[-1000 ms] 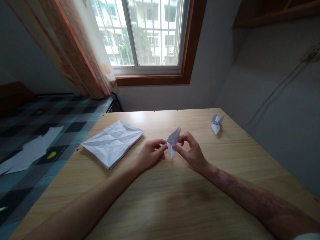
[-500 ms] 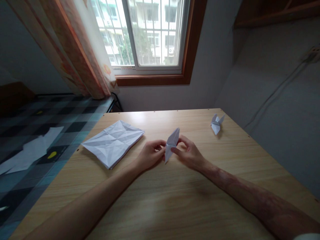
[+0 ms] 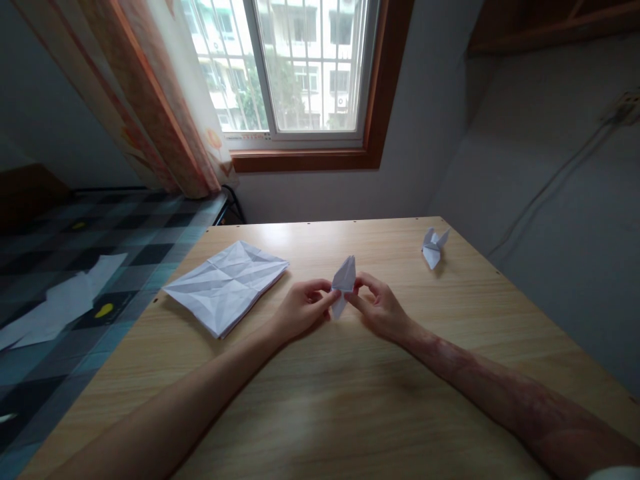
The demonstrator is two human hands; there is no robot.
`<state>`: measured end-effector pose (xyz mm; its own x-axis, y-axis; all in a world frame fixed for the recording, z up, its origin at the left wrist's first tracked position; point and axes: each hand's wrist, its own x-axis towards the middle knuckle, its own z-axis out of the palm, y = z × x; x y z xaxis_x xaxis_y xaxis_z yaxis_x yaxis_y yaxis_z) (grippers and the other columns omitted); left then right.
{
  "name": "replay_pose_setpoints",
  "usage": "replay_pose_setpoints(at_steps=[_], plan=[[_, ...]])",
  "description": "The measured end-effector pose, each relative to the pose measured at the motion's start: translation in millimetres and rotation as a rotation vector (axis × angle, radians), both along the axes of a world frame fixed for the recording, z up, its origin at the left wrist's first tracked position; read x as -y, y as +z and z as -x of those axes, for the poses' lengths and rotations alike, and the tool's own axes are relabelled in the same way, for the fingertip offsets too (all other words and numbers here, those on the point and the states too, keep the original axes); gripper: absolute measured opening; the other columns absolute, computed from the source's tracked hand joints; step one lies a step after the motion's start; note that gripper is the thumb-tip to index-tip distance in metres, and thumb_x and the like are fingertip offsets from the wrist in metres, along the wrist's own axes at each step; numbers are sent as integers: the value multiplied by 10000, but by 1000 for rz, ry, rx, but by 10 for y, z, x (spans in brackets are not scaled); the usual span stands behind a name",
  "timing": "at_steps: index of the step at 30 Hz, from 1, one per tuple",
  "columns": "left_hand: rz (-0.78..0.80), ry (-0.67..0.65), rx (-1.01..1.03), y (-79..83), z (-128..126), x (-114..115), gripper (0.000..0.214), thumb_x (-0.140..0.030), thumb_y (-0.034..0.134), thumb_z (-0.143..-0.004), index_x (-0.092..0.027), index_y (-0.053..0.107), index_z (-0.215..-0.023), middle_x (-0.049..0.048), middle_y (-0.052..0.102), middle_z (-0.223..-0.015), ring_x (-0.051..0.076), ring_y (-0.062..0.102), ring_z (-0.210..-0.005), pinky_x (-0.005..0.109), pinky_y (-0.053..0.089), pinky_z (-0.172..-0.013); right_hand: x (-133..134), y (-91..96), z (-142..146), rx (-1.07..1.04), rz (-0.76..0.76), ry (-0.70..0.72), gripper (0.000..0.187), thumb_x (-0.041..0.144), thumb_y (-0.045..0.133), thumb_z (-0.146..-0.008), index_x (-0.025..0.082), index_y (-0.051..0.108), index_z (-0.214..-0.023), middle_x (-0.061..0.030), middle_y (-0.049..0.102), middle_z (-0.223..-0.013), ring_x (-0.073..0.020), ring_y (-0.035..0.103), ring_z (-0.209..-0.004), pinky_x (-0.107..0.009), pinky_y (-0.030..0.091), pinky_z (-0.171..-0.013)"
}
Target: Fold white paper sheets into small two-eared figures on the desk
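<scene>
Between my hands, above the middle of the table, is a small folded white paper piece (image 3: 344,275) with a pointed upper part and a narrower point hanging below. My left hand (image 3: 303,308) pinches its left side, thumb in front. On the opposite side my right hand (image 3: 381,308) grips it between thumb and fingers. The fingertips behind the paper are partly hidden. A finished-looking origami figure (image 3: 433,248) with raised flaps sits at the far right of the table. To the left of my hands lies a stack of creased white paper sheets (image 3: 227,283).
The light wooden table (image 3: 320,400) reaches toward the wall under a barred window (image 3: 315,73). Left of it is a bed with a checked cover (image 3: 150,247) and loose white paper (image 3: 70,300). A patterned curtain (image 3: 145,100) hangs at the window's left.
The folded paper has turned between my fingers, now showing a broader upper part. My left thumb has come onto its front. The stack and the other figure stay put.
</scene>
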<state>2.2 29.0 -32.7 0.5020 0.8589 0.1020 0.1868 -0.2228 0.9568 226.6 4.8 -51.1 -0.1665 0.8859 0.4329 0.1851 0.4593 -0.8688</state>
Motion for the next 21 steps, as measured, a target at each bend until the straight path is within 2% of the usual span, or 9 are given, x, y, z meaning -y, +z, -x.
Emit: replay_pose_setpoints(at_steps=[4,16,21], plan=[[3,-10,21,-12,-4,-10,451,-582,746,-1001,-136,815,-1004,48,754,-784,134,659,-625,213,481,-572,-20,-36,-1,-27,42,9,170,378,739,-1023,223,733,-956,-24,732,-951,-220,645,-908,-339,504,-867],[-22,-47,-10,-73,6,-50,517,-616,661,-1047,-130,789,-927,47,719,-704,143,635,-627,219,462,-573,-57,-97,-12,-62,111,13,251,481,800,-975,231,784,-960,-34,765,-944,-240,681,-917,-375,552,-895],[-79,-45,-54,-4,11,-9,499,-580,625,-1075,-140,757,-881,40,707,-709,140,615,-641,221,453,-592,-43,-90,7,-109,172,24,295,520,824,-953,228,786,-940,-42,777,-948,-251,701,-936,-388,563,-911]])
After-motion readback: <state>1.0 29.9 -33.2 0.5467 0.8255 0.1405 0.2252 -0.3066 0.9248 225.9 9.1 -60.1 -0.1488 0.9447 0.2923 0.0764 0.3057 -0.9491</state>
